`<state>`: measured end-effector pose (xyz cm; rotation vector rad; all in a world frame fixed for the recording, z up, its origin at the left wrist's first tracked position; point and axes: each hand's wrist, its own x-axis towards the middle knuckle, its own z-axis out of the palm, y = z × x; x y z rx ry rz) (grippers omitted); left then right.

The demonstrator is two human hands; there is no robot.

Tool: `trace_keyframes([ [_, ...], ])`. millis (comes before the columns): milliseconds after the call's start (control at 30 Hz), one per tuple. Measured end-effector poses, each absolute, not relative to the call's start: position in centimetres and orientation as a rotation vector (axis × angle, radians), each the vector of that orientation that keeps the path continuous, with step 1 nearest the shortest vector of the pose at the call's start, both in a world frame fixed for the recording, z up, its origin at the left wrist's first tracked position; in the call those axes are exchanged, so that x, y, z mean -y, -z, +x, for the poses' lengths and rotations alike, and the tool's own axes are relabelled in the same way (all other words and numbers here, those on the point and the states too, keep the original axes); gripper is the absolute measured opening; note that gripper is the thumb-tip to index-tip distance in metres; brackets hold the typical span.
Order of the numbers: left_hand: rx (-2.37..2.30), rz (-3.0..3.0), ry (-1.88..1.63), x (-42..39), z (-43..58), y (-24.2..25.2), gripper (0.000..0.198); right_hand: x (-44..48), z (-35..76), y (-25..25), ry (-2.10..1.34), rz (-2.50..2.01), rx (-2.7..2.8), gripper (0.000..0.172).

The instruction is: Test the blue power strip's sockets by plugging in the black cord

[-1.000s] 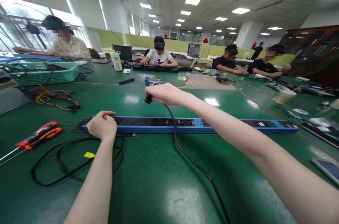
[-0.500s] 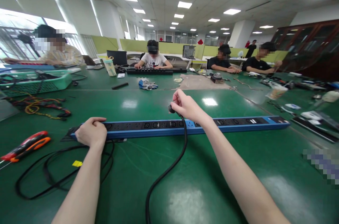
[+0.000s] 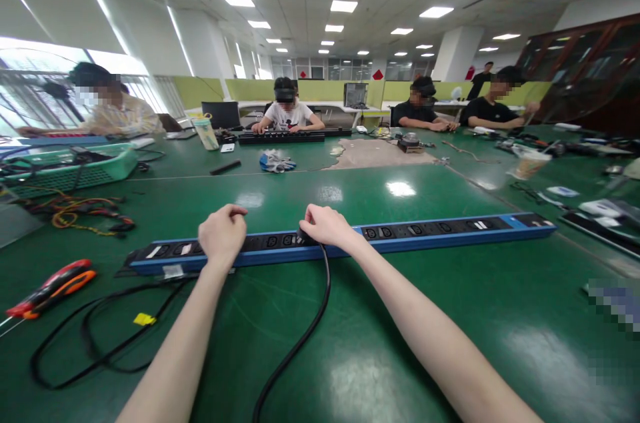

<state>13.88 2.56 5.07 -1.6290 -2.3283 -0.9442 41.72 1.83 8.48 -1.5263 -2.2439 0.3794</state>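
A long blue power strip (image 3: 425, 243) with a black face and a row of sockets lies across the green table in front of me. My left hand (image 3: 223, 235) is closed over its left part, fingers curled toward the far edge, their tips hidden. At the sockets left of the strip's middle, my right hand (image 3: 327, 226) grips a black plug (image 3: 302, 235). The plug is at the socket face; whether it is seated in a socket is hidden. Its black cord (image 3: 320, 303) hangs over the strip's near side and runs down toward me.
Red-and-orange-handled tools (image 3: 55, 286) and a looped black cable (image 3: 85, 343) with a yellow tag lie at left. Behind them are coloured wires (image 3: 70, 210) and a green basket (image 3: 95, 166). Gloves (image 3: 277, 161) lie farther back. Several people sit around the table.
My left hand has slid right along the strip from its left end. My right hand has brought the plug left and down from above the strip to the sockets.
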Motion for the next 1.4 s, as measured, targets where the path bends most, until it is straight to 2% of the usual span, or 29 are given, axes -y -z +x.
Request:
trace_keyframes([
  [167,2.166,-2.024,0.764,-1.6,21.1,-4.5,0.034,-1.6,42.6,-9.2,-0.513,-1.444,2.284,0.022],
  [333,2.216,-2.066,0.709,-0.9,22.0,-4.0,0.032,-1.9,43.4,-9.9,-0.664,-1.308,2.242,0.018],
  [667,2.269,-2.064,0.679,-0.9,22.0,-4.1,0.035,-1.8,41.8,-9.1,-0.389,-1.504,2.12,0.02],
  [1200,2.279,-2.065,0.693,-1.0,21.8,-4.0,0.034,-1.5,41.4,-9.1,-0.375,-1.578,2.153,0.021],
  [1400,2.284,-2.062,0.698,-1.1,21.7,-3.9,0.034,0.1,39.9,-8.8,-0.244,-1.603,2.19,0.018],
])
